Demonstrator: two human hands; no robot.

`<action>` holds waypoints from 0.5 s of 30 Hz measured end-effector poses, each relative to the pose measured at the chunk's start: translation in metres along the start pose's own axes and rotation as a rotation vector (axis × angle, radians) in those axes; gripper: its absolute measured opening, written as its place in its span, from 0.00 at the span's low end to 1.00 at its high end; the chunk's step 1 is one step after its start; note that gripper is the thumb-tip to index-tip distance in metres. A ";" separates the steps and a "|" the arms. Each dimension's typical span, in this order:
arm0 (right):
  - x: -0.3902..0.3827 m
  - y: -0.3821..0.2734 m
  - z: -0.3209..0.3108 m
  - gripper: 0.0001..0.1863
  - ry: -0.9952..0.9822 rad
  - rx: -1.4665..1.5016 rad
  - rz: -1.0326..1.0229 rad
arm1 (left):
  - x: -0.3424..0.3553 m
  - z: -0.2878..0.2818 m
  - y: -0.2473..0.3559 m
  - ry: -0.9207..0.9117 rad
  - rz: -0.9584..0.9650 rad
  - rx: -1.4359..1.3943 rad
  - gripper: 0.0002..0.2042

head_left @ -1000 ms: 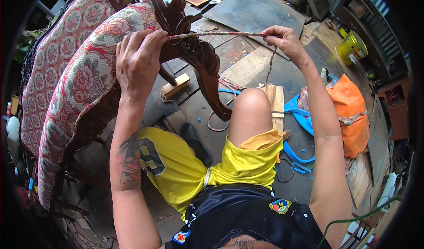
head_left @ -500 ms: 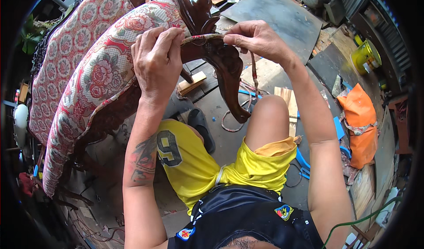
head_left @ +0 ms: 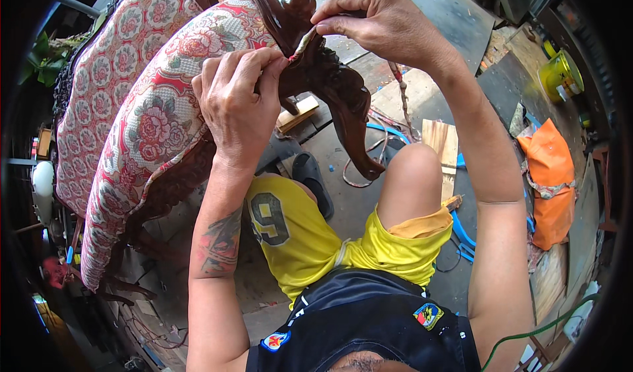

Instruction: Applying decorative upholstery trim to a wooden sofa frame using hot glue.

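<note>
A carved dark wooden seat with a rose-patterned cushion [head_left: 158, 118] stands in front of me on the left, its curved front leg [head_left: 353, 118] nearest the middle. My left hand [head_left: 237, 101] is closed at the cushion's front corner, pinching a fabric-covered piping cord [head_left: 304, 42] against the frame edge. Higher and to the right, my right hand [head_left: 389, 26] pinches the same cord between thumb and fingers, beside the glossy arm post [head_left: 285, 9]. A loose length of piping hangs below my right wrist towards the floor.
Wood offcuts [head_left: 440, 151], blue strips and coils of cord lie on the floor around my knees. An orange bundle [head_left: 550, 184] sits to the right, with a yellow bucket [head_left: 560, 76] beyond it. A dark sandal [head_left: 311, 181] is beneath the seat.
My right hand has moved up and closer to the arm post, turning the held cord upward. My left hand has shifted slightly right and down along the edge. The whole view has shifted a little.
</note>
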State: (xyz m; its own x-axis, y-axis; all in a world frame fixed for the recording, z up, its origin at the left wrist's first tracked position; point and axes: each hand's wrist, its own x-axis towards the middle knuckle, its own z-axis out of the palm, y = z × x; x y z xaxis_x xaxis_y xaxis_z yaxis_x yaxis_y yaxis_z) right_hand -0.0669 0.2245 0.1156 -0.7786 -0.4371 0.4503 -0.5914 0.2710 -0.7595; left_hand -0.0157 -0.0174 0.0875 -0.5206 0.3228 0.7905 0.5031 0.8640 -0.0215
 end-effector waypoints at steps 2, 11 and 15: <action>0.002 -0.002 -0.002 0.09 -0.019 0.033 0.035 | 0.004 0.000 0.003 -0.038 -0.039 -0.010 0.08; 0.052 -0.018 0.008 0.04 -0.106 -0.144 -0.356 | 0.001 -0.001 0.012 -0.103 -0.098 0.098 0.09; 0.069 -0.026 0.007 0.04 -0.235 -0.298 -0.369 | -0.009 0.009 0.014 -0.016 -0.089 0.132 0.08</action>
State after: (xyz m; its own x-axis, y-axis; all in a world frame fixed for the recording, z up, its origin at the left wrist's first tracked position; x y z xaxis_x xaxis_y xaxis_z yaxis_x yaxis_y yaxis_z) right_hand -0.1038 0.1814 0.1626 -0.4598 -0.7207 0.5188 -0.8777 0.2799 -0.3891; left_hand -0.0098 -0.0045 0.0750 -0.5704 0.2478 0.7831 0.3599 0.9324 -0.0329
